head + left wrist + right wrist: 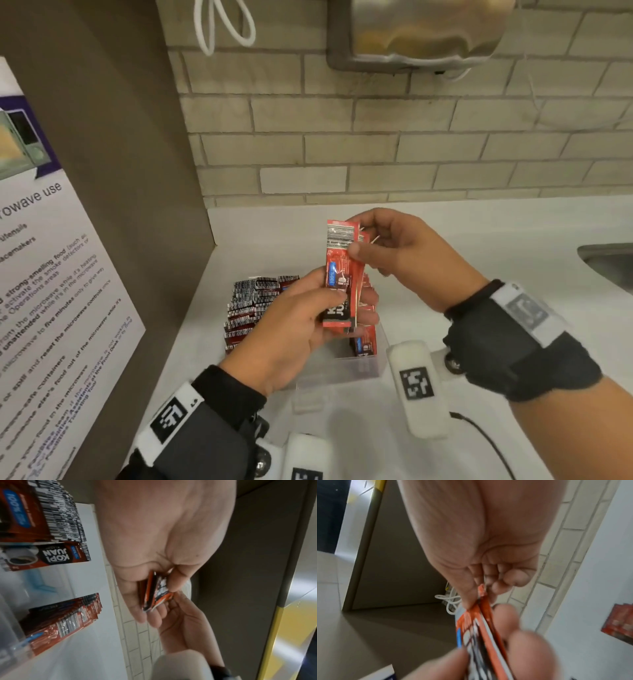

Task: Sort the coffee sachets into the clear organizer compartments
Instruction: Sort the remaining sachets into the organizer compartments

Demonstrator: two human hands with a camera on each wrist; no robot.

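Red foil coffee sachets (339,274), a thin bunch of them, stand upright between both hands above the clear organizer (359,366). How many are in the bunch cannot be counted; the edges overlap and the wrist views are blurred. The left hand (294,325) has its grip closed round the lower end, thumb across the front. The right hand (397,253) pinches the top end by the barcode, thumb in front, fingers hidden behind.

The organizer sits on the white counter (479,246) at 6 o'clock from the bunch, mostly covered by the hands; a few sachets stand in the compartment that shows. A loose pile of sachets (253,308) lies on the counter at 9 o'clock, partly behind the left hand. A notice about microwave use (51,274) is cut off at the left edge, and a steel sink (609,260) at the right edge. A brick wall (376,144) rises at 12 o'clock.
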